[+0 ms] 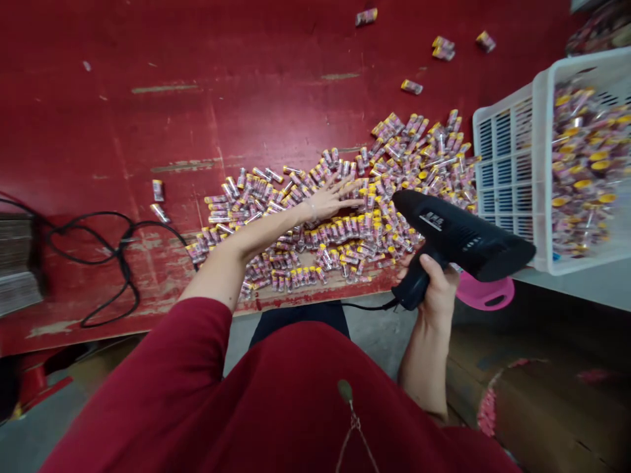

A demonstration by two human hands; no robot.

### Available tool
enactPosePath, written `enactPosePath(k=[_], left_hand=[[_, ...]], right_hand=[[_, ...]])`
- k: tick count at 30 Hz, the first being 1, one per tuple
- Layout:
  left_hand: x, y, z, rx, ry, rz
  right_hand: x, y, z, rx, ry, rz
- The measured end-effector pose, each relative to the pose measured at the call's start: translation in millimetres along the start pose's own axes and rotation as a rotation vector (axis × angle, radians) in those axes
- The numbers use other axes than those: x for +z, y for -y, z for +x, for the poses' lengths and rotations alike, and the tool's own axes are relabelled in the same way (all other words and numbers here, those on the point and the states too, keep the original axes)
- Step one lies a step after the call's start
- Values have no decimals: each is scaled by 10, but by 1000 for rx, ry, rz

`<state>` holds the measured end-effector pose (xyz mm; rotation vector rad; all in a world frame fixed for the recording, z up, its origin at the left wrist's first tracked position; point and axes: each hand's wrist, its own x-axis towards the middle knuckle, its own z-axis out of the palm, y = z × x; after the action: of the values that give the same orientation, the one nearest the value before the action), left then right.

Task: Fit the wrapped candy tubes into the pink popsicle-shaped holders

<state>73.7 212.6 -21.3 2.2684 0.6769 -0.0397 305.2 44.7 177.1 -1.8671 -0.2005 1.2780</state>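
Note:
Many small clear tubes with yellow caps [340,230] lie in a wide heap along the near edge of the red table [162,125]. Over the middle of the heap reaches my left hand [328,199], palm down, fingers spread on or just above the tubes. My right hand [436,282] is wrapped round the handle of a black heat gun [458,233], whose nozzle points left, over the right part of the heap. A black cord runs from the bottom of its handle.
At the right stands a white plastic basket [542,171] full of similar tubes. Below it is a pink plastic piece [486,292]. A black cable [123,253] lies coiled on the left. Stray tubes [366,17] lie farther back; stacked cardboard [17,263] is at far left.

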Motion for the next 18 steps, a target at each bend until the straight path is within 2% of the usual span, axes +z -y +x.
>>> enactPosePath(k=[3,5,7,12,18], left_hand=[[10,43,429,258,160,12],[39,100,635,308,194,2],[66,168,772,248,159,-14],[82,344,947,-51,48,-42],[170,633,1124,-238,-24,-95]], right_hand=[[-128,25,-4,-41,-55,36],[-183,19,-1,-43,-82,60],[-218,7,15,-29,-102,73],[-231,-42,105,68,-70,53],[-73,-206,323,222,158,-31]])
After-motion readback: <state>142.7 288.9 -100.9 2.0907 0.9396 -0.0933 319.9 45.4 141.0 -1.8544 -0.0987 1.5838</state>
